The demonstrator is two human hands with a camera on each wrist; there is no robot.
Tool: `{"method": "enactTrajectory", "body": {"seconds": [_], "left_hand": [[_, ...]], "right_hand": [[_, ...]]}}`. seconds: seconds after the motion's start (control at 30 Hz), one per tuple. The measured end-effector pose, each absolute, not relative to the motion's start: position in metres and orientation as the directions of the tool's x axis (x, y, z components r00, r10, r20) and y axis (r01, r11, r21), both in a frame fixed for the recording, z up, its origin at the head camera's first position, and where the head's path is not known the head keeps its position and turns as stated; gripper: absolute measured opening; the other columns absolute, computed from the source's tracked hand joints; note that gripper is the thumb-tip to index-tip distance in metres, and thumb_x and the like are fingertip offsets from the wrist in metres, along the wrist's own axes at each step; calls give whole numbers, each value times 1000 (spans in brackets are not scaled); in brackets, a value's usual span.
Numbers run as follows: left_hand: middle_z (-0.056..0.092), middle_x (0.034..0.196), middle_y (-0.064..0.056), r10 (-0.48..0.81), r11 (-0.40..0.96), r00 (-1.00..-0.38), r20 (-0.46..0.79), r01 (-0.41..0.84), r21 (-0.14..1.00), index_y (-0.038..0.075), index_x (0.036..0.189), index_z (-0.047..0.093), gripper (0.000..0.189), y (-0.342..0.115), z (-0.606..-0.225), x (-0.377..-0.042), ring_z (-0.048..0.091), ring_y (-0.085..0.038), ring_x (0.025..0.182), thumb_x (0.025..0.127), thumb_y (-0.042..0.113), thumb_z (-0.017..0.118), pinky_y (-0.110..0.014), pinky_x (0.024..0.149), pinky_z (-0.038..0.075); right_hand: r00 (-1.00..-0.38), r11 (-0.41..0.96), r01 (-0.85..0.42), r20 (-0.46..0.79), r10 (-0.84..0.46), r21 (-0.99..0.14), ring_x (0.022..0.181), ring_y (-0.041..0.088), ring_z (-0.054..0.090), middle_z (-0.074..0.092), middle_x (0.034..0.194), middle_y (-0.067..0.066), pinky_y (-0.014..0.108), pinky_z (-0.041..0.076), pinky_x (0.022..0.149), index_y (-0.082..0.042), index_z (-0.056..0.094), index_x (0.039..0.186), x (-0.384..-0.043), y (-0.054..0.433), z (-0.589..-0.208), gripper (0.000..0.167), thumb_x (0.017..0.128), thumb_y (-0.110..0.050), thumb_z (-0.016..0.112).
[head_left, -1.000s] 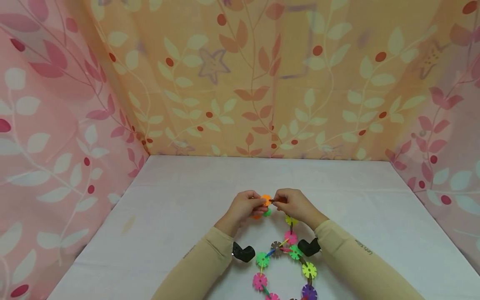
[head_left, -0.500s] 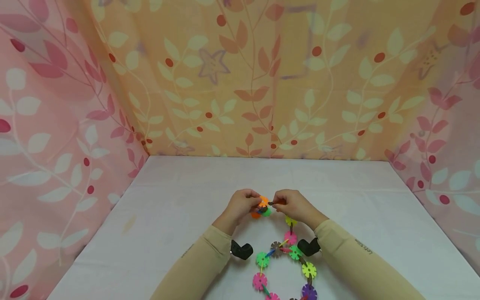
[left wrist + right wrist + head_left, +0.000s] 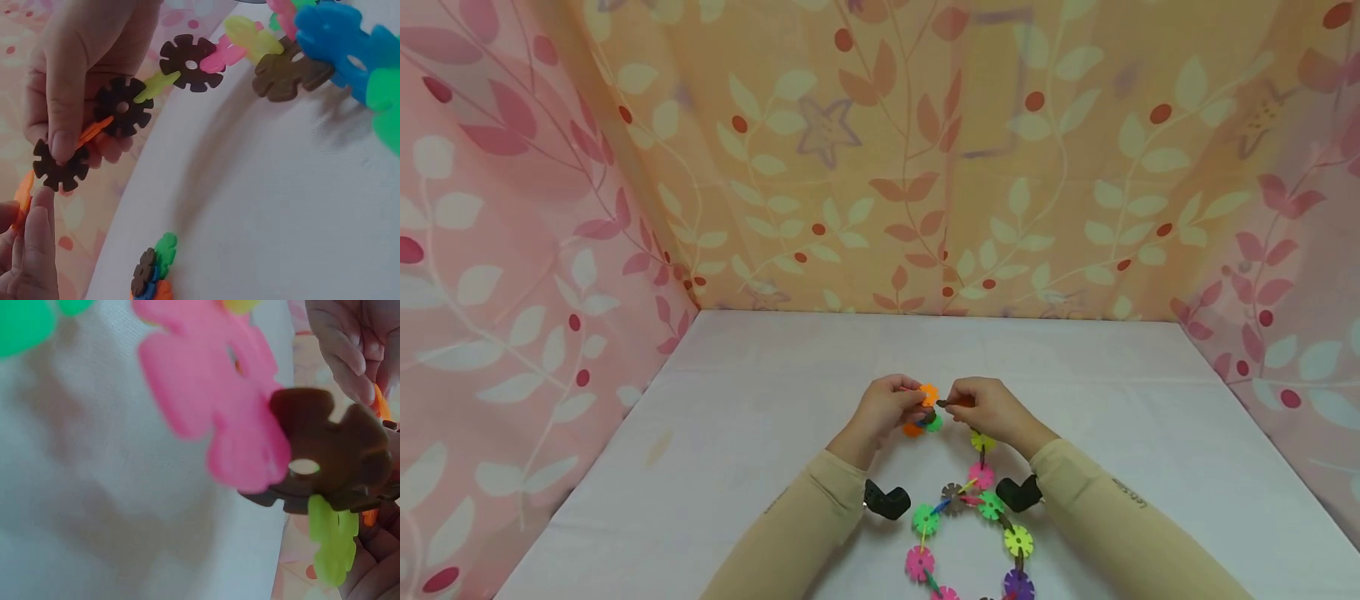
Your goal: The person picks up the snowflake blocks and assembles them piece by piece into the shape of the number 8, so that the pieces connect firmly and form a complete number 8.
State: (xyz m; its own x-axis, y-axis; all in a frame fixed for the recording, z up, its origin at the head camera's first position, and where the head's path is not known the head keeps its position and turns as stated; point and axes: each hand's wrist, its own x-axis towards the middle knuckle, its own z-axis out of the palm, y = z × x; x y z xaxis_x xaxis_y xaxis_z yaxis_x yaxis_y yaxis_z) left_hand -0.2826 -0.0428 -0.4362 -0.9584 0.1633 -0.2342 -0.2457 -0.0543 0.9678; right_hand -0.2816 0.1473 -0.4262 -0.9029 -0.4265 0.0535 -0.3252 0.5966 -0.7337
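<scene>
My left hand pinches an orange notched plastic disc by its edge. Facing it, my right hand holds the end of a chain of interlocked discs. A dark brown disc forms that end, with the right thumb over it; its rim is close to the orange disc. Behind it, an orange disc, another brown disc and a yellow-green disc follow along the chain. Part of it is hidden beneath the right hand in the head view. In the right wrist view, a pink disc of the chain looms large.
On the white table, the chain runs into a loop of several discs, including a purple disc, cut off by the frame's bottom. A small group with a green disc and an orange-red disc lies below the left hand. Patterned cloth walls the table.
The left hand has shifted its hold on the orange disc and raised it slightly, with a small gap now beside the brown disc. My right hand stays nearly still.
</scene>
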Motion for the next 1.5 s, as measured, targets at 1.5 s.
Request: {"method": "enactTrajectory", "body": {"seconds": [1.5], "left_hand": [[62,74,-7,97,-30,-971,-218,-222,975,-2,84,60,9,-34,-440,-282,62,-14,63,82,4,66,-25,62,54]], "right_hand": [[-904,592,-341,83,-419,-730,54,13,51,61,72,2,27,45,49,-14,62,75,-279,146,-427,10,85,-14,65]]}}
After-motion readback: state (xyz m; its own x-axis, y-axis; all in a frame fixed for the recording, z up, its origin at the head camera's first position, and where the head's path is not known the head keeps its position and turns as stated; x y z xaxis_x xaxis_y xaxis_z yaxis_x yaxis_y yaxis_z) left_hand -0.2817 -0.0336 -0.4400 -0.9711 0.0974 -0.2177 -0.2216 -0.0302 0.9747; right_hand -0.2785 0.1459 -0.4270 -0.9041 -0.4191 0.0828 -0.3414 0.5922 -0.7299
